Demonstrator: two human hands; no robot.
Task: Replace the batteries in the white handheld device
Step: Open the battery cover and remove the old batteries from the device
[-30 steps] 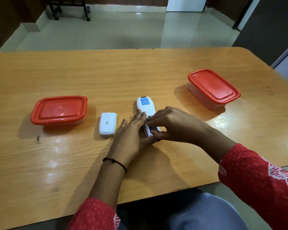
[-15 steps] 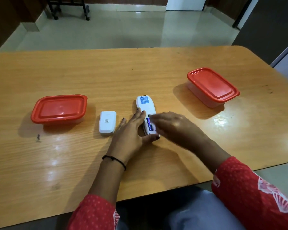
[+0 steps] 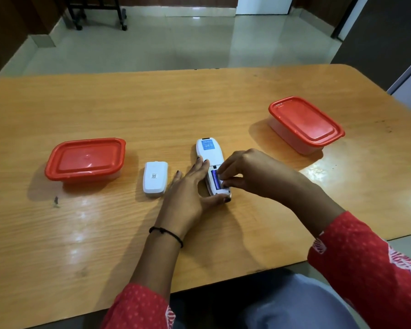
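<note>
The white handheld device is lying face down on the counter, a little toward three o'clock of its middle, with its long axis running from twelve to six o'clock. A blue label is showing at its twelve o'clock end, too small to read. Its battery bay at the six o'clock end is standing open, and one blue battery is sitting in the nine o'clock side of the bay.

The left hand is bracing the device: its fingers are lying straight along the nine o'clock edge and its thumb is pressing the six o'clock end. The right hand is arching over the bay from three o'clock, its fingertips curling down beside the blue battery. They are covering the three o'clock half of the bay, so I cannot tell whether they are pinching a second cell or only touching.

The white battery cover is lying just beyond the left hand at nine o'clock, a small printed code on it. Two red-lidded containers are sitting closed, one farther out at nine o'clock, the other well apart at two o'clock; their contents are hidden. A black thread band is circling the left wrist. The red sleeves are running out of view at the bottom edge.
</note>
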